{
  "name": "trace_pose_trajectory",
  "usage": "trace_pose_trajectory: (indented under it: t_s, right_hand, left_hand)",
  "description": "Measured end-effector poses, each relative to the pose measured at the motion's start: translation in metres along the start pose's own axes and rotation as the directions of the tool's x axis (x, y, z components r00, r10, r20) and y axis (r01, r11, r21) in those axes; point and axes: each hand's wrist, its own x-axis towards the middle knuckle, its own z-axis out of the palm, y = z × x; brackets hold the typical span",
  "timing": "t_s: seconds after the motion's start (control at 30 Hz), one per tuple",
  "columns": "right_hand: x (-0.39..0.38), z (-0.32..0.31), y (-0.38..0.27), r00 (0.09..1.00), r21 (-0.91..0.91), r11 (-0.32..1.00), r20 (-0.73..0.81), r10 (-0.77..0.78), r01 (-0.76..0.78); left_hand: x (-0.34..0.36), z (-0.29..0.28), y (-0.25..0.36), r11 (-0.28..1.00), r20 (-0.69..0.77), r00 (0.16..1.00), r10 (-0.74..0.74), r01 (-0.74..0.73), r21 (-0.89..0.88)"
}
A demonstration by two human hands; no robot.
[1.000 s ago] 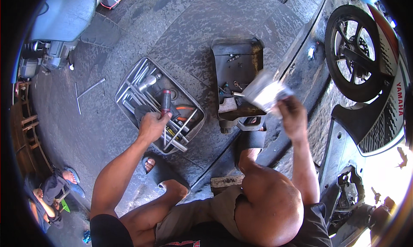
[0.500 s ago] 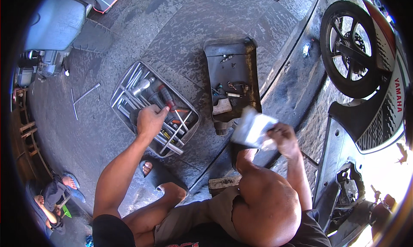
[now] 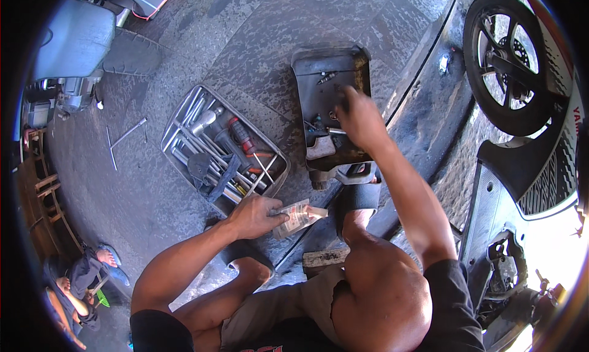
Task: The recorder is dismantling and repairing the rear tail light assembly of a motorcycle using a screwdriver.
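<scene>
My left hand (image 3: 254,217) is closed on the edge of a small printed packet (image 3: 296,218), pale and partly see-through, held in front of the tool tray. My right hand (image 3: 363,122) reaches over a dark tray cut from a plastic jerrycan (image 3: 314,94). Its thumb and forefinger look apart, slightly blurred, and its other fingers are hidden. Under and around it in this tray lie a spark plug (image 3: 327,77), several small metal parts and a white block-like piece (image 3: 321,147). Left of it stands a grey tool tray (image 3: 277,179) with sockets, wrenches and a red-and-black screwdriver (image 3: 242,136).
A T-handle wrench (image 3: 127,135) lies on the tiled floor (image 3: 245,51) at left. A motorbike wheel (image 3: 506,63) and fairing stand at right, another motorbike (image 3: 73,39) at upper left. A wooden block (image 3: 324,260) lies between my feet. Another person's foot (image 3: 109,257) shows at lower left.
The packet has passed from my right hand to my left. My left hand has left the tool tray, moving nearer me, and my right hand has moved forward over the cut jerrycan.
</scene>
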Motion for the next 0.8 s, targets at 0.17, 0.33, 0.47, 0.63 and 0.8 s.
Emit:
trace_pose_trajectory:
  t_s: [0.17, 0.33, 0.47, 0.63, 0.8]
  right_hand:
    - [0.054, 0.053, 0.010, 0.968, -0.415, 0.908, 0.197, 0.158, -0.064]
    - [0.055, 0.032, 0.008, 0.937, -0.281, 0.960, 0.331, 0.114, -0.017]
    - [0.017, 0.001, 0.005, 0.837, 0.131, 0.991, 0.542, -0.078, 0.007]
    - [-0.031, 0.014, -0.004, 0.790, -0.087, 0.964, 0.594, -0.151, 0.250]
    - [-0.034, 0.037, 0.006, 0.773, -0.262, 0.850, 0.590, -0.234, 0.457]
  left_hand:
    - [-0.006, 0.008, -0.006, 1.000, 0.044, 0.999, -0.011, 0.013, -0.028]
    - [-0.009, 0.008, -0.013, 0.999, 0.058, 0.998, -0.024, 0.026, -0.036]
    - [-0.012, 0.009, -0.018, 0.999, 0.079, 0.997, 0.020, -0.017, -0.048]
    - [-0.007, 0.016, -0.018, 0.998, 0.083, 0.997, 0.006, -0.001, -0.063]
    - [-0.001, 0.014, -0.006, 0.999, 0.097, 0.995, -0.005, 0.010, -0.045]
